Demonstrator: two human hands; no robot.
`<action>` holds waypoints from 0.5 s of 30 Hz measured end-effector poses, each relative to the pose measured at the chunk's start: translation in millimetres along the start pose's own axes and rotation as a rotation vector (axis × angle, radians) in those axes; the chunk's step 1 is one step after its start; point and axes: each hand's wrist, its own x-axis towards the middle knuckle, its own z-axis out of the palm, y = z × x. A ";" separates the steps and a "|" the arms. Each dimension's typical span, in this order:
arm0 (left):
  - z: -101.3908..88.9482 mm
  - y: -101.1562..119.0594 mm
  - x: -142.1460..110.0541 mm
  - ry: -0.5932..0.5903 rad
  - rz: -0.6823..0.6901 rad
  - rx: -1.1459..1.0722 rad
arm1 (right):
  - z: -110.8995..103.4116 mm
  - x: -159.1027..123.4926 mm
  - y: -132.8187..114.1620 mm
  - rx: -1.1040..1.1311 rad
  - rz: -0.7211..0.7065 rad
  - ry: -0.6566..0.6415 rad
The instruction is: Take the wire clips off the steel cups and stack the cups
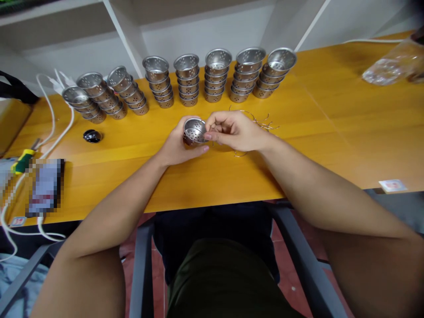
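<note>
My left hand (180,143) is wrapped around a small perforated metal strainer cup (194,130), holding it tilted with its mouth towards me. At the cup's right rim, the thumb and fingers of my right hand (235,130) are pinched together. Whatever lies between those fingertips is too small to make out. Thin bent metal wires (265,123) lie on the table behind and under my right hand, partly hidden by it.
Several stacks of matching strainer cups (217,75) line the back of the wooden table (185,185). To the left are a black shiny object (92,136), a green-and-yellow-handled tool (23,161), a phone (46,187) and white cables (53,110). A clear plastic bag (391,64) lies far right.
</note>
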 end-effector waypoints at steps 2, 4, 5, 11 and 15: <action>0.4 -1.6 -0.4 0.011 -0.007 0.028 | 2.3 -0.3 1.2 -0.005 0.005 0.007; 1.0 -2.6 -0.3 0.022 -0.004 0.036 | 3.5 -0.8 2.1 -0.012 0.008 0.013; 1.3 -3.0 0.0 0.024 -0.001 0.036 | 3.8 -1.0 2.6 -0.019 0.012 0.017; 2.0 -4.4 0.9 0.016 0.025 0.045 | 5.9 -0.9 8.2 -0.042 0.023 0.031; 1.9 -5.9 0.9 0.031 0.052 0.037 | 7.9 -0.7 9.5 -0.049 0.023 0.033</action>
